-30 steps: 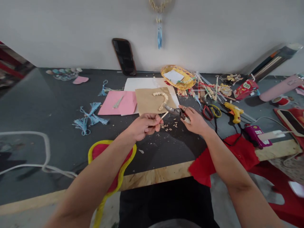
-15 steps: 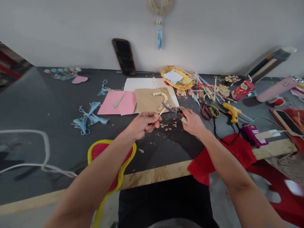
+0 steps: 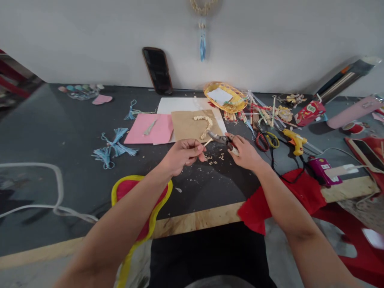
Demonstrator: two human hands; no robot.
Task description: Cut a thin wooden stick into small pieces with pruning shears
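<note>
Between thumb and fingers, my left hand (image 3: 186,155) pinches a thin pale stick (image 3: 208,142) that points up to the right. My right hand (image 3: 244,152) is wrapped round the handles of pruning shears (image 3: 221,139), whose jaws are at the stick's free end. Whether the blades touch the stick I cannot tell. Below the jaws, several short cut pieces (image 3: 213,162) lie scattered on the dark table. Just beyond, a curved row of small pale pieces (image 3: 207,122) rests on brown paper (image 3: 183,124).
Pink paper (image 3: 135,132) and blue tassels (image 3: 117,144) lie left. A phone (image 3: 158,71) leans on the wall. On the right are a wicker basket (image 3: 240,105), scissors (image 3: 264,141), a yellow glue gun (image 3: 295,141) and red cloth (image 3: 300,194). A yellow-edged red piece (image 3: 166,196) is under my left forearm.
Both hands have shifted very slightly to the right with the stick and shears, and the whole view has moved a little. Both grips look the same.
</note>
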